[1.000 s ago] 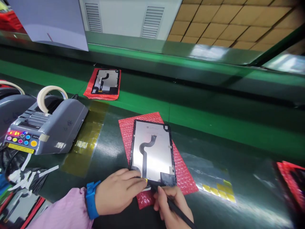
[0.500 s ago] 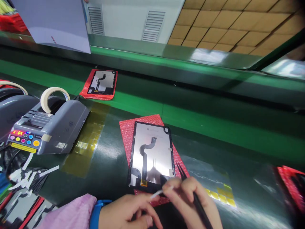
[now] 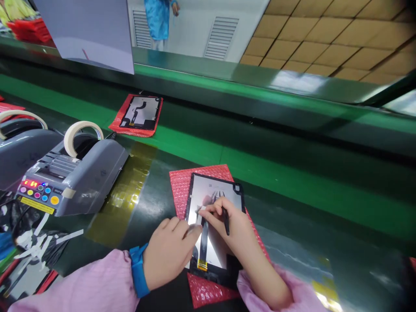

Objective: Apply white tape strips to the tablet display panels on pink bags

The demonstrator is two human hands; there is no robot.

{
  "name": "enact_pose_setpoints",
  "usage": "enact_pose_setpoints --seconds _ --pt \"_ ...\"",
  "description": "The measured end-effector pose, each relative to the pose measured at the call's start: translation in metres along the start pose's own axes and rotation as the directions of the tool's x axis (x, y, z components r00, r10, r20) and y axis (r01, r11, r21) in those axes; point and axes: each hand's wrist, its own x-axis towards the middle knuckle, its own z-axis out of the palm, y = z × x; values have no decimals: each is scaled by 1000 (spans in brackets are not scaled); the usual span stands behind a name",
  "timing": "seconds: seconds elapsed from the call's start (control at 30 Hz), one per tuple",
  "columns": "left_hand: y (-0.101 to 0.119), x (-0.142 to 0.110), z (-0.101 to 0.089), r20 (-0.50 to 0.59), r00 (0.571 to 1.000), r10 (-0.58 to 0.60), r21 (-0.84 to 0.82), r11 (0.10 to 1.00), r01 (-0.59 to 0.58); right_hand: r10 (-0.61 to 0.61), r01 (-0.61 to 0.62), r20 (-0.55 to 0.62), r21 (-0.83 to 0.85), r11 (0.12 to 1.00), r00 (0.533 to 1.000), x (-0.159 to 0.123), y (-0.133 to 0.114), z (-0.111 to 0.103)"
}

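A tablet panel (image 3: 208,251) lies back-up on a red bubble-wrap sheet (image 3: 182,186) in front of me, with a black flex cable (image 3: 204,242) running down its silver back. My left hand (image 3: 169,253) rests on the panel's left edge, fingers curled against it. My right hand (image 3: 232,227) is over the middle of the panel, holding black tweezers (image 3: 225,219) and pinching a small white strip (image 3: 202,209) onto the silver surface near the cable's upper bend.
A grey tape dispenser (image 3: 74,173) with a tape roll (image 3: 82,134) stands at the left, cut white strips (image 3: 39,242) lying before it. A second panel on red wrap (image 3: 138,115) sits on the green conveyor (image 3: 260,173). A person in blue (image 3: 159,19) stands far back.
My right hand moved from the panel's near edge up to its middle, carrying the white strip and tweezers. My left hand came back onto the panel's left edge. The far panel drifted slightly.
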Motion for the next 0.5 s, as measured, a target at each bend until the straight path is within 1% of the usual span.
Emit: enact_pose_setpoints --seconds 0.13,0.23,0.3,0.4,0.5 --pt "-3 9 3 29 1000 -8 77 997 6 2 -3 -26 -24 1000 1000 -2 1 2" --pt "-4 10 4 51 999 -12 97 995 7 16 -18 -40 -52 998 999 -3 3 5" --pt "-3 8 6 59 998 -9 103 995 3 17 -24 -73 -87 996 997 1 3 7" --pt "0 3 9 50 999 1 101 995 -6 41 -78 -187 -192 978 982 16 1 6" --pt "0 -7 13 11 1000 12 84 996 -13 90 -175 -319 -250 952 943 28 -1 -2"
